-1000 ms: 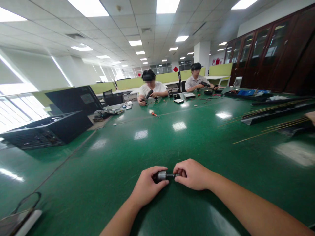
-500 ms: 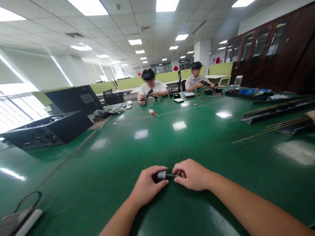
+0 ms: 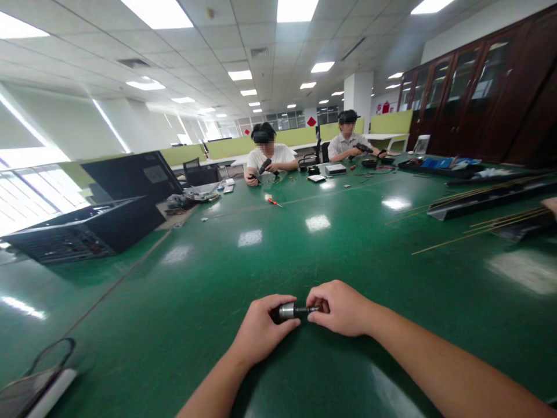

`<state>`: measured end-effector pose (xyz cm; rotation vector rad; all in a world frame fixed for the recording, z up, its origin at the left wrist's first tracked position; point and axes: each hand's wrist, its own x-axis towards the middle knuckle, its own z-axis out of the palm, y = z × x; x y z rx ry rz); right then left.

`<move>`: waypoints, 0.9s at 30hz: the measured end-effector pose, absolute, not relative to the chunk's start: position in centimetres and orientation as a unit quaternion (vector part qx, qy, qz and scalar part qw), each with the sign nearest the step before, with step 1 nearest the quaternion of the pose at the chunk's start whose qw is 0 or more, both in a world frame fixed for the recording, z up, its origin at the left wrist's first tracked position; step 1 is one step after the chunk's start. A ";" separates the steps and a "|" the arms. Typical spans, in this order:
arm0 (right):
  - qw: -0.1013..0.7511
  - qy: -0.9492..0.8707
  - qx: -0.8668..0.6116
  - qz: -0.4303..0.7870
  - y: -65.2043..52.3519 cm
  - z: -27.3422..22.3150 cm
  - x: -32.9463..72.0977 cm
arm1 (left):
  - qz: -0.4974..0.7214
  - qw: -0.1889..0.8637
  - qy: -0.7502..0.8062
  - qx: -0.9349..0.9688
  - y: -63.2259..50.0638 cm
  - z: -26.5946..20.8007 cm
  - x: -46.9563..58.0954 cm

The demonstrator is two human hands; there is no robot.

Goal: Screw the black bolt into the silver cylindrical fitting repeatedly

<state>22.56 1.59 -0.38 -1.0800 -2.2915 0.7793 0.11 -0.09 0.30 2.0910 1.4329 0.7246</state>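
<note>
My left hand (image 3: 263, 324) is wrapped round a short silver-and-black cylindrical part (image 3: 287, 310) that lies sideways just over the green table (image 3: 200, 290). A thin dark shaft sticks out of the cylinder towards the right. At the free end of that shaft, my right hand (image 3: 340, 309) pinches it between thumb and fingers. The far left end of the cylinder is hidden in my left palm, and my right fingertips partly cover the shaft's tip.
An orange screwdriver (image 3: 274, 202) lies further back. An open black metal case (image 3: 100, 232) stands at the left, and thin brass-coloured rods (image 3: 461, 237) with dark channels lie at the right. Two people sit across the table holding dark tools. A grey-white object (image 3: 47, 389) is at the near left corner.
Both hands keep nearly the same place and grip on the cylindrical part. My right hand has shifted very slightly, with a little more of the shaft's end showing.
</note>
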 end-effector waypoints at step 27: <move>0.260 -0.837 -0.393 0.279 1.9 -0.3 22.8 | 0.278 0.239 0.523 0.769 -0.2 0.0 0.0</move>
